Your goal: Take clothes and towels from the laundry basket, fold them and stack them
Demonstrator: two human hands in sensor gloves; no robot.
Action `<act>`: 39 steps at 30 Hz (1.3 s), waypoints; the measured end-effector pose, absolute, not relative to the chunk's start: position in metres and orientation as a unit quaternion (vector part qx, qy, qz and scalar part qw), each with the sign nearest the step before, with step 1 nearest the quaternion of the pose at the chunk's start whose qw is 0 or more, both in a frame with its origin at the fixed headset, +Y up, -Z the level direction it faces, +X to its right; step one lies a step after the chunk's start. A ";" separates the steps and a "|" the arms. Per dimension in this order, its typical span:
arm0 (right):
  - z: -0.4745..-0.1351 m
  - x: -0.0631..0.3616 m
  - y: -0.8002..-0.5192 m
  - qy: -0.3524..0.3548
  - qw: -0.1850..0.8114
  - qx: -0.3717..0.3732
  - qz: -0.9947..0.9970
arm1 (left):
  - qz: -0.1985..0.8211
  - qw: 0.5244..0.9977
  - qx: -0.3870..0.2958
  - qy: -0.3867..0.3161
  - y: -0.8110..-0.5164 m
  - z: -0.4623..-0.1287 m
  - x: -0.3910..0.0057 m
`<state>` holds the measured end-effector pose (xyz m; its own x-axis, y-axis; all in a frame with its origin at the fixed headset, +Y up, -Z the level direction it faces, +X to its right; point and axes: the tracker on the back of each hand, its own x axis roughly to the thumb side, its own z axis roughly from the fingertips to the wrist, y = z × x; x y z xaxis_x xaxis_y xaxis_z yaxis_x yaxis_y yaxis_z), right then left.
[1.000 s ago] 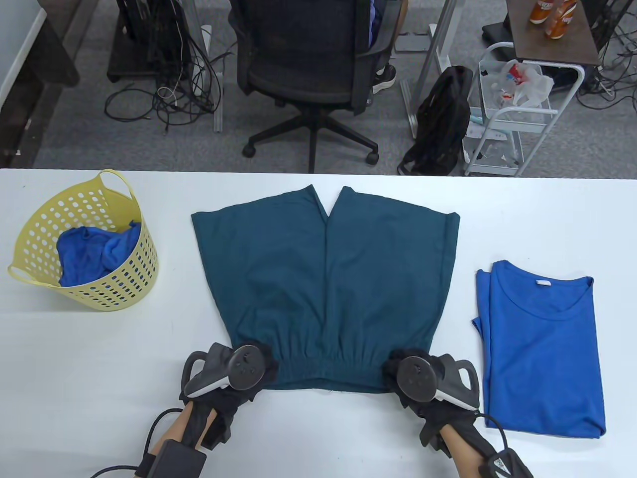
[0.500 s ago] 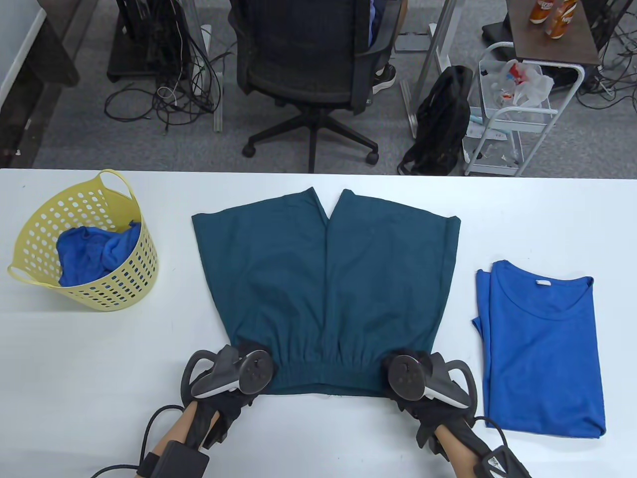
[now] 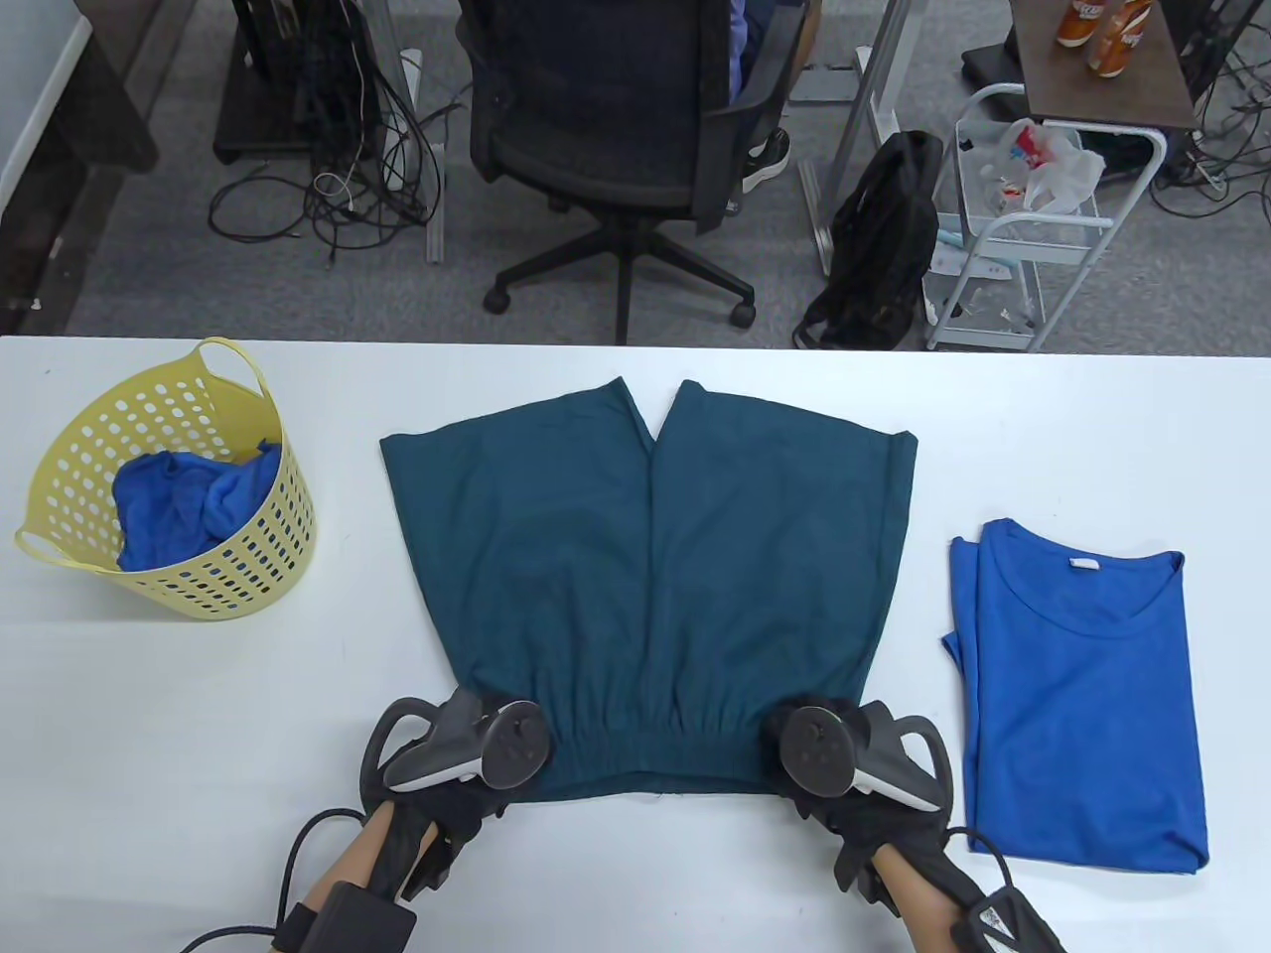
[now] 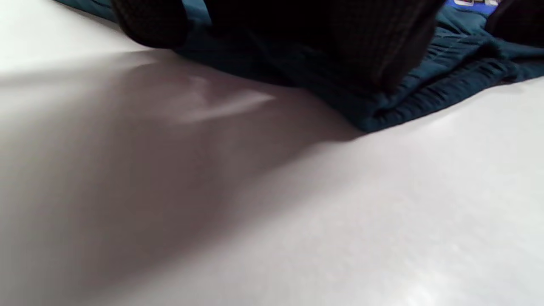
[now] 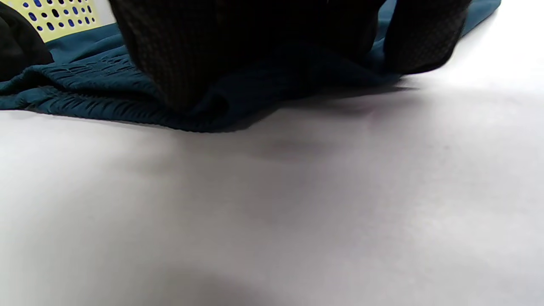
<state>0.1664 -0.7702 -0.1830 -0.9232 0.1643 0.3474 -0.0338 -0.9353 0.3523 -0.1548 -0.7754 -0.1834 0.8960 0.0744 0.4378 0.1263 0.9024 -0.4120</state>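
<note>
Dark teal shorts (image 3: 645,566) lie flat in the middle of the white table (image 3: 179,715), legs pointing away, elastic waistband toward me. My left hand (image 3: 496,740) grips the waistband's left corner; the left wrist view shows its fingers (image 4: 374,46) on the bunched teal fabric (image 4: 408,97). My right hand (image 3: 794,745) grips the right corner; the right wrist view shows its fingers (image 5: 178,55) on the waistband (image 5: 85,93). A yellow laundry basket (image 3: 60,486) at the left holds a blue towel (image 3: 189,496). A folded blue T-shirt (image 3: 1082,695) lies at the right.
Beyond the table's far edge stand a black office chair (image 3: 616,129), a black bag (image 3: 879,238) and a white wire cart (image 3: 1033,218). Bare table lies in front of the shorts and between the shorts and the basket.
Both hands have shifted slightly inward along the waistband corners, bunching it a little. The shorts, basket and T-shirt have stayed in place.
</note>
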 end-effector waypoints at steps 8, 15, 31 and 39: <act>-0.182 0.166 -0.771 0.191 0.047 0.201 0.960 | -0.043 0.938 -0.245 -0.242 -0.773 -0.179 -0.149; -0.181 0.164 -0.734 0.170 0.052 0.203 0.963 | 0.000 0.947 -0.257 -0.194 -0.730 -0.196 -0.166; -0.167 0.126 -0.760 0.255 0.031 0.309 0.916 | -0.217 0.944 -0.218 -0.117 -0.771 -0.381 -0.041; -0.172 0.148 -0.752 0.230 -0.013 0.222 0.947 | -0.242 0.941 -0.188 -0.141 -0.774 -0.380 -0.060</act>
<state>0.1478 -0.7516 -0.1725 -0.9012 0.0782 0.4262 0.1263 -0.8935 0.4310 -0.0605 -0.7743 -0.3800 0.8435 -0.4020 0.3563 0.5081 0.8123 -0.2864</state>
